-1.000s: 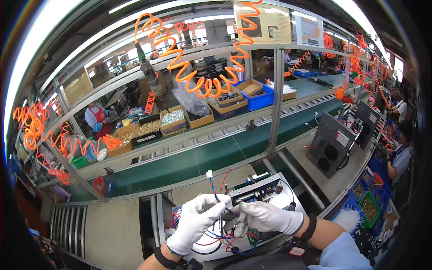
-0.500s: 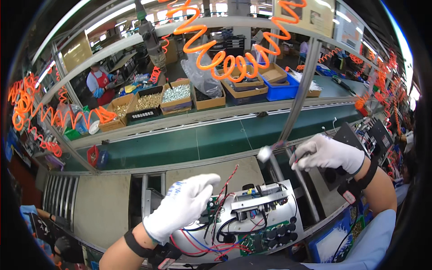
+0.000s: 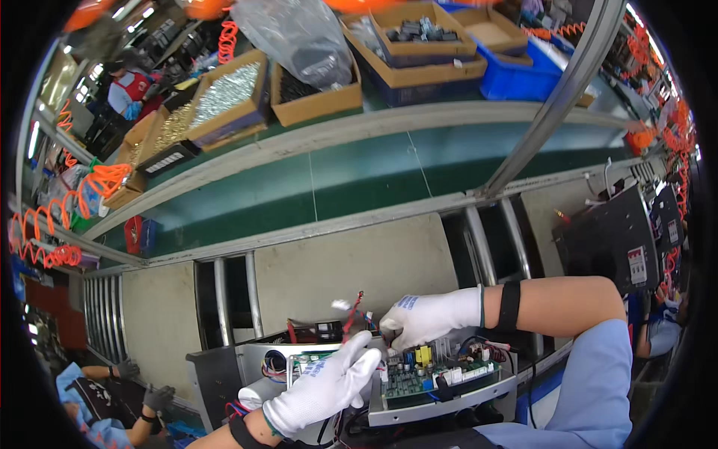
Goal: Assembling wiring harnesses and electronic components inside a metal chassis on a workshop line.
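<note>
An electronics chassis with a green circuit board (image 3: 407,383) and a metal frame lies close in front of me. My left hand (image 3: 325,391), in a white glove, reaches over its left part, fingers stretched and somewhat apart, with no held thing showing. Just above those fingertips, a twisted red wire (image 3: 354,314) sticks up, and a white connector (image 3: 342,304) hangs beside it. My right hand (image 3: 430,320), also gloved, comes in from the right over the board's back edge. Its fingers are pinched on thin wires (image 3: 372,322); the exact grip is partly hidden.
Metal rollers (image 3: 479,243) and pale boards (image 3: 351,262) form the line beyond the chassis. A black panelled case (image 3: 609,236) stands at right. Cardboard boxes of screws (image 3: 228,93) and a blue bin (image 3: 516,71) line the shelf. A co-worker's gloved hand (image 3: 157,398) is at lower left.
My right hand has come left and down to the chassis, near my left hand. The view has tilted downward, and the chassis shows from a different side.
</note>
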Demonstrator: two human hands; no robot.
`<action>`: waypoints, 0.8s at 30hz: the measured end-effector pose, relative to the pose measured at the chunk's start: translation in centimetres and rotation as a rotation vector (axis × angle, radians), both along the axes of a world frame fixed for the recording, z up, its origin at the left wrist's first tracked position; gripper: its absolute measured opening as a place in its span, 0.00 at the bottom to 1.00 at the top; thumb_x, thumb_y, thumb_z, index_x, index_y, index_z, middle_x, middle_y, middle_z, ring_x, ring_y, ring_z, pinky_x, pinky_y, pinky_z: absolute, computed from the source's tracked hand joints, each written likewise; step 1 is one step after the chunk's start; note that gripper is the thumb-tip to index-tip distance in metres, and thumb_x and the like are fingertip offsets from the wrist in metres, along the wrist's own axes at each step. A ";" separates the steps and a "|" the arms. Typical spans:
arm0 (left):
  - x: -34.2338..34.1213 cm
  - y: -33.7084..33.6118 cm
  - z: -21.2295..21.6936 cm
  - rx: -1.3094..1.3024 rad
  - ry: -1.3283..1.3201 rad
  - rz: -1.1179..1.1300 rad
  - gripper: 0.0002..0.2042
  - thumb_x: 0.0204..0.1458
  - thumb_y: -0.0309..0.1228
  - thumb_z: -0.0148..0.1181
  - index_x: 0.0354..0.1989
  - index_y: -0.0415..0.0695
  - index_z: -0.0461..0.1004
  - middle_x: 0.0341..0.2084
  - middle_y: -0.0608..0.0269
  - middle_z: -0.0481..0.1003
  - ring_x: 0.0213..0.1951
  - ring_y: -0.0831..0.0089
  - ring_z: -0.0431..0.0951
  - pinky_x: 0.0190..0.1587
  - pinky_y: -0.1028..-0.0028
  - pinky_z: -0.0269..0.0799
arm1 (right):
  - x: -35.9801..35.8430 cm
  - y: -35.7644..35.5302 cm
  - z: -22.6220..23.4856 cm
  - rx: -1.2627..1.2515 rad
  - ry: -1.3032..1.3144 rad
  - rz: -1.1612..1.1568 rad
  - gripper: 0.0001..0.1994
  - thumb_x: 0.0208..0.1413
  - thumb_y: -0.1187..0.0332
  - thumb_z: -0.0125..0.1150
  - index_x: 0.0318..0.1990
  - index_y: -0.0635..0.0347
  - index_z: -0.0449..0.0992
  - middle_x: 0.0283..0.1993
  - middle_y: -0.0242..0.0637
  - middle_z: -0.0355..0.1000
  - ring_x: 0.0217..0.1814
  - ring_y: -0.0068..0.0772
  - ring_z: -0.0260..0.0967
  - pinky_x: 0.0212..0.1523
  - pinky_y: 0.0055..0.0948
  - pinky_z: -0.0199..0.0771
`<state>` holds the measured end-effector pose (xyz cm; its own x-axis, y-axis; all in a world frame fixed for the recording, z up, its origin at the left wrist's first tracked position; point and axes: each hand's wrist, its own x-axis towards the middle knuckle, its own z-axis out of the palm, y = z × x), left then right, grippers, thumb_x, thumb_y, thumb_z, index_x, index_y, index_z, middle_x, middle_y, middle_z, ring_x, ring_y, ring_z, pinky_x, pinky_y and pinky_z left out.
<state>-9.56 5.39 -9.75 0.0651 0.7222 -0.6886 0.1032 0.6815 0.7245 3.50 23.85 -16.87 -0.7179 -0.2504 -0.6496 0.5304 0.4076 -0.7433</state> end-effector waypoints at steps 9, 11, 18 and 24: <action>0.1 0.6 -2.4 -0.166 -0.247 0.092 0.39 0.63 0.56 0.43 0.72 0.40 0.41 0.53 0.63 0.71 0.28 0.81 0.75 0.29 0.83 0.70 | -0.3 0.0 -0.5 0.143 0.035 0.033 0.15 0.49 0.57 0.61 0.36 0.60 0.79 0.30 0.48 0.76 0.35 0.48 0.76 0.38 0.42 0.73; 0.1 0.2 -2.6 -0.160 -0.259 0.091 0.39 0.63 0.56 0.43 0.72 0.39 0.42 0.53 0.63 0.71 0.28 0.81 0.75 0.29 0.82 0.70 | -0.4 0.1 -0.3 0.169 -0.004 0.060 0.15 0.49 0.57 0.61 0.36 0.60 0.80 0.29 0.48 0.76 0.34 0.47 0.76 0.37 0.42 0.73; 0.5 -0.1 -3.1 -0.143 -0.250 0.103 0.37 0.64 0.52 0.44 0.71 0.38 0.44 0.53 0.64 0.72 0.26 0.82 0.74 0.28 0.81 0.69 | -0.1 -0.2 -0.1 0.183 0.009 0.016 0.15 0.48 0.58 0.61 0.35 0.59 0.81 0.27 0.46 0.76 0.32 0.44 0.76 0.35 0.40 0.73; 0.7 -0.2 -3.0 -0.111 -0.264 0.118 0.34 0.66 0.46 0.45 0.71 0.35 0.44 0.57 0.58 0.70 0.28 0.82 0.74 0.30 0.81 0.70 | -0.8 0.0 -1.1 0.078 0.050 0.041 0.12 0.45 0.61 0.61 0.31 0.61 0.81 0.24 0.46 0.74 0.28 0.43 0.74 0.31 0.41 0.69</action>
